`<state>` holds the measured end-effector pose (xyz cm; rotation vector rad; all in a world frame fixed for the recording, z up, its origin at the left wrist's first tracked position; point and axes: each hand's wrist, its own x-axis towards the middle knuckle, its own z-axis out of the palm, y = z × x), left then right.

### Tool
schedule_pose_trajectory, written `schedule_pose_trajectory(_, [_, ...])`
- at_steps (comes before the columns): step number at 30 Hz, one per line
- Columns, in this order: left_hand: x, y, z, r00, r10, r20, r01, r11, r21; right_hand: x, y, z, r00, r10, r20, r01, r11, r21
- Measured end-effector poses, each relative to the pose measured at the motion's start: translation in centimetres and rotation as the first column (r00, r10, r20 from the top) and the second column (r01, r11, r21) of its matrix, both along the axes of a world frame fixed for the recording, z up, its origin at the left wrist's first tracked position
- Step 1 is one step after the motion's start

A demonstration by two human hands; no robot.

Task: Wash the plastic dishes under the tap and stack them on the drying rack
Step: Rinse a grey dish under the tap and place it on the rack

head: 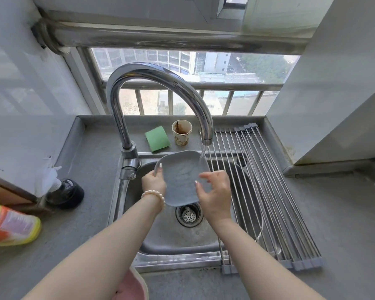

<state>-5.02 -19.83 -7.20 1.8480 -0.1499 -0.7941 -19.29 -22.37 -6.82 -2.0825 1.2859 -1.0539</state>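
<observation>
The grey plastic dish [182, 176] is held over the sink [165, 239], tilted so that its hollow faces the person and its upper right corner lies under the spout of the tap [206, 135]. A thin stream of water [202, 154] falls onto that corner; the tilt probably serves to let the water run across the dish surface and drain off the low edge, directly above the strainer [188, 215].

The left hand [153, 182] grips the left rim of the dish, with the fingers [159, 171] curled over the edge. This hand carries the weight and sets the angle. The right hand [214, 191] is at the lower right part of the dish, thumb across its face and fingers loosely spread; whether it grasps the rim or only rubs the surface cannot be told.

The drying rack [268, 191] lies just to the right of the right hand, spanning the right side of the sink and the desk [85, 191] edge. No dishes are seen on its bars (so stacking has not begun). Its position next to the stream suggests a short transfer once rinsing is complete.

Beyond the fingers, against the back ledge, stand a green sponge [157, 138] and a stained paper cup [181, 133]. A pink dish [132, 286], partly hidden by the left forearm, waits at the near edge.
</observation>
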Motion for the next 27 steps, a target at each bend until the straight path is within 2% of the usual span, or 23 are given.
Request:
schedule_pose_trajectory(2, [-0.6,-0.2,-0.2,0.997,-0.012,-0.078,0.015,0.999,0.035,0.5,-0.4,1.1,0.996,-0.075,0.044,0.074,0.997,0.035])
schedule_pose_trajectory(4, [-1.2,-0.4,-0.4,0.989,-0.003,-0.151,0.011,0.999,0.049,0.9,-1.0,2.3,0.99,-0.122,0.074,0.105,0.973,0.205])
schedule_pose_trajectory(7, [-2.0,-0.6,-0.6,0.965,0.032,-0.259,-0.027,0.999,0.024,0.8,-2.0,3.6,0.964,-0.169,0.207,0.014,0.805,0.594])
schedule_pose_trajectory(8, [-2.0,-0.8,-0.7,0.962,0.044,-0.268,-0.042,0.999,0.012,0.6,-2.2,3.7,0.955,-0.176,0.239,-0.026,0.751,0.66])
schedule_pose_trajectory(10, [-1.9,-1.0,-0.4,0.97,0.032,-0.239,-0.037,0.999,-0.015,0.1,-2.1,3.2,0.949,-0.174,0.262,-0.066,0.705,0.706])
schedule_pose_trajectory(12, [-1.2,-1.1,-0.2,0.97,-0.009,-0.243,-0.019,0.994,-0.112,-0.6,-2.0,2.4,0.925,-0.219,0.309,-0.107,0.631,0.768])
schedule_pose_trajectory(15, [-0.7,-1.0,0.9,0.931,-0.153,-0.33,0.015,0.923,-0.385,-1.1,-1.7,1.3,0.879,-0.335,0.34,-0.162,0.461,0.872])
schedule_pose_trajectory(17, [-0.7,-1.0,2.0,0.947,-0.249,-0.202,0.143,0.892,-0.429,-0.7,-1.2,0.4,0.877,-0.355,0.323,-0.175,0.39,0.904])
schedule_pose_trajectory(19, [-0.4,-1.0,2.3,0.955,-0.292,-0.048,0.256,0.897,-0.36,-0.1,-0.6,0.0,0.882,-0.365,0.298,-0.179,0.327,0.928])
schedule_pose_trajectory(22, [0.8,-1.0,1.7,0.96,-0.278,-0.045,0.267,0.949,-0.166,0.3,-0.8,0.6,0.909,-0.331,0.251,-0.177,0.239,0.955])
schedule_pose_trajectory(25, [2.3,-0.3,-0.1,0.952,-0.244,-0.187,0.262,0.962,0.079,-0.4,-2.2,2.6,0.945,-0.236,0.227,-0.185,0.188,0.965])
schedule_pose_trajectory(27, [2.0,0.6,-0.5,0.903,-0.213,-0.374,0.276,0.953,0.122,-0.7,-3.0,4.4,0.973,-0.144,0.183,-0.146,0.234,0.961])
